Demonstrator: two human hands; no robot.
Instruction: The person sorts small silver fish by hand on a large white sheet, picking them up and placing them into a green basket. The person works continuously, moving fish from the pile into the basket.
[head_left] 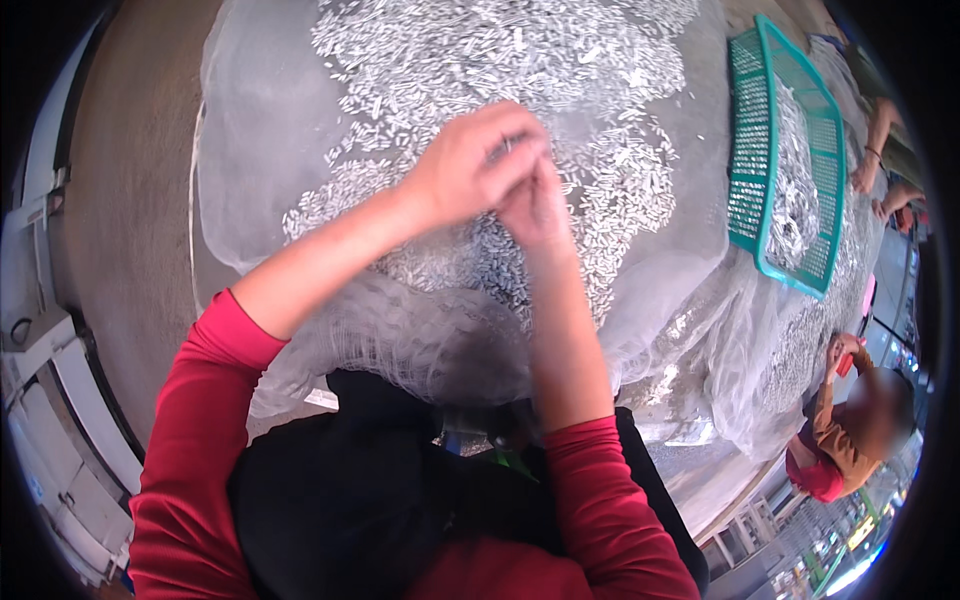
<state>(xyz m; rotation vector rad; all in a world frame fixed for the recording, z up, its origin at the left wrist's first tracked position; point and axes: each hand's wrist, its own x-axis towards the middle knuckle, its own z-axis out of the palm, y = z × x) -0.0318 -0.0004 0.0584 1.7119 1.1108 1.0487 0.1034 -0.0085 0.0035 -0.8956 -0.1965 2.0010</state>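
Observation:
My left hand [468,165] and my right hand [538,208] meet above a spread of small silvery-white, rod-like pieces [500,60]. The left fingers are curled and pressed together at the fingertips. Closed as well, the right hand has its fingers drawn up against the left ones and is slightly blurred. Whatever sits between the fingers is hidden or too small to name. Beneath the loose pieces lies a translucent mesh sheet [265,130], bunched up into folds near my lap.
To the right stands a green plastic basket [750,140] holding silvery strips [795,190]. Beyond it are another person's hands [865,175]. Farther down the right side, a person in a brown top [835,440] holds a red object [846,362].

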